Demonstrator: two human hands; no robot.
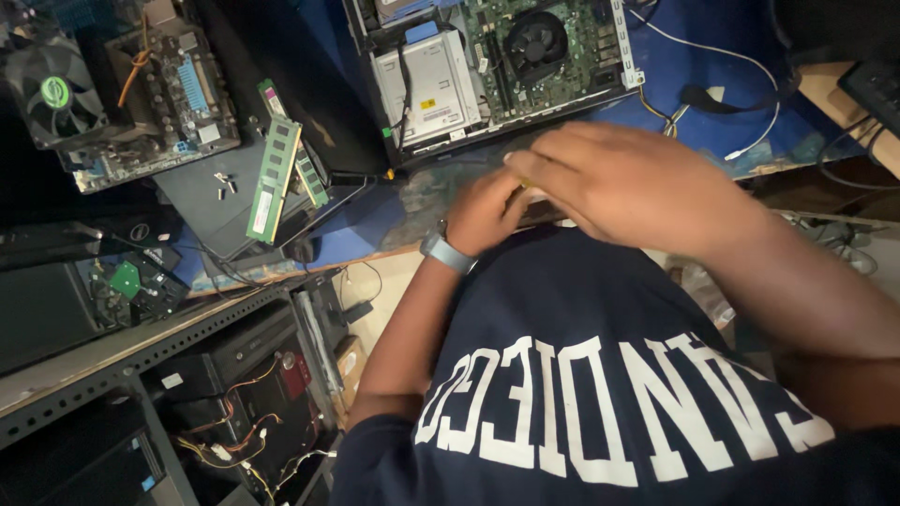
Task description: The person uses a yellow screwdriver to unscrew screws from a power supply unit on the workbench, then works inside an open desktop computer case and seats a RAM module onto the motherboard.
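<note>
Small yellowish part point(523, 184), mostly hidden, sits pinched between both hands at the tabletop's point(375, 220) near edge, centre frame. Left hand point(483, 214), grey watch on its wrist, is curled closed around it; right hand point(630, 183) lies across at 3 o'clock, fingers bent over it. Open grey computer case point(497, 70) at 12 o'clock stands uncovered. Green memory sticks point(274, 180) lie loose at 9 o'clock.
</note>
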